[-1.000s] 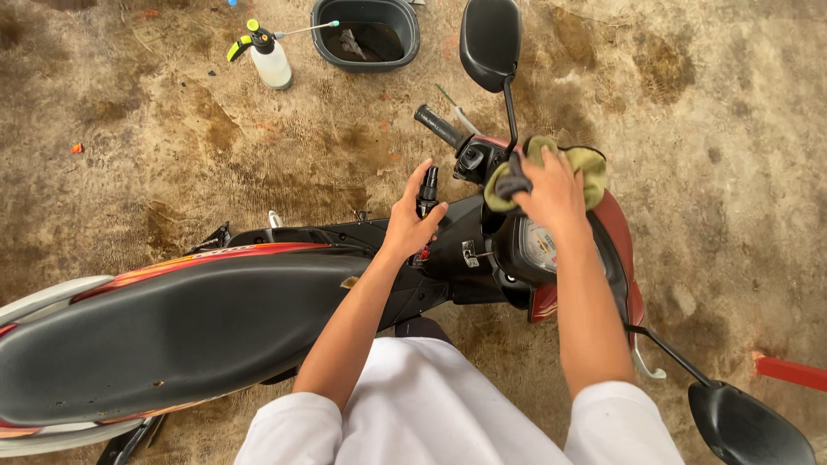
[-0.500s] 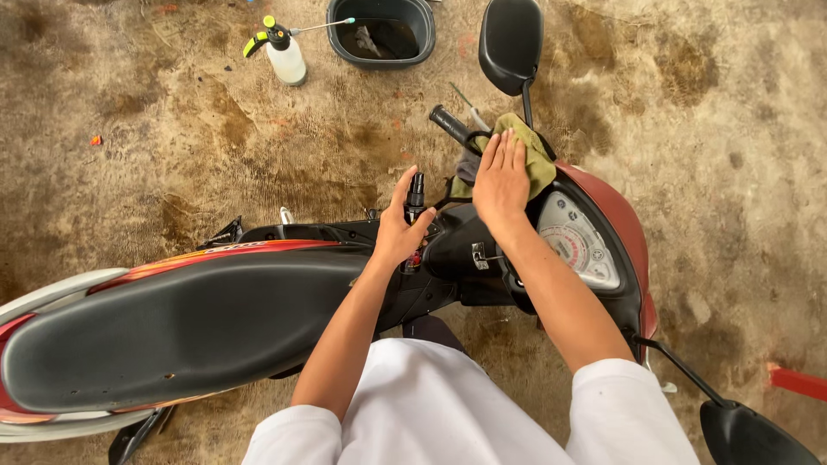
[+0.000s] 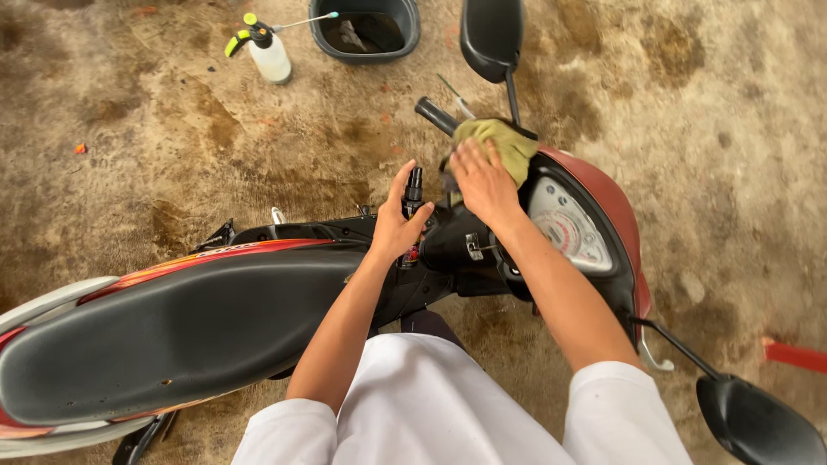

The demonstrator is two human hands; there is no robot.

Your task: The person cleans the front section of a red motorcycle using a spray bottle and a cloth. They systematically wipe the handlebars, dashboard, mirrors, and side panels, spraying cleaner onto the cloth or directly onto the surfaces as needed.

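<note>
Cloth: an olive-green cloth (image 3: 500, 142) is seen bunched on the left end of the scooter's handlebar, beside the grip (image 3: 435, 115); it is judged soft, light and easily crumpled, best pressed flat under the palm or pinched at a loose fold.
Right hand: the right hand (image 3: 482, 179) is laid flat, fingers spread, on the cloth; nothing is gripped.
Bottle: a small dark bottle (image 3: 413, 194) is held upright at the scooter's body; it is judged light, rigid and possibly slick, best taken round its barrel.
Left hand: the left hand (image 3: 398, 226) is closed around the bottle.
Scooter: a red scooter (image 3: 603, 194) with a black seat (image 3: 172, 331), a speedometer (image 3: 564, 228) and two mirrors is shown.
Floor: stained bare concrete (image 3: 129, 146) is shown, judged rough.
Surroundings: a spray bottle (image 3: 265, 52) and a dark tub (image 3: 366, 30) are set well apart from the scooter.
</note>
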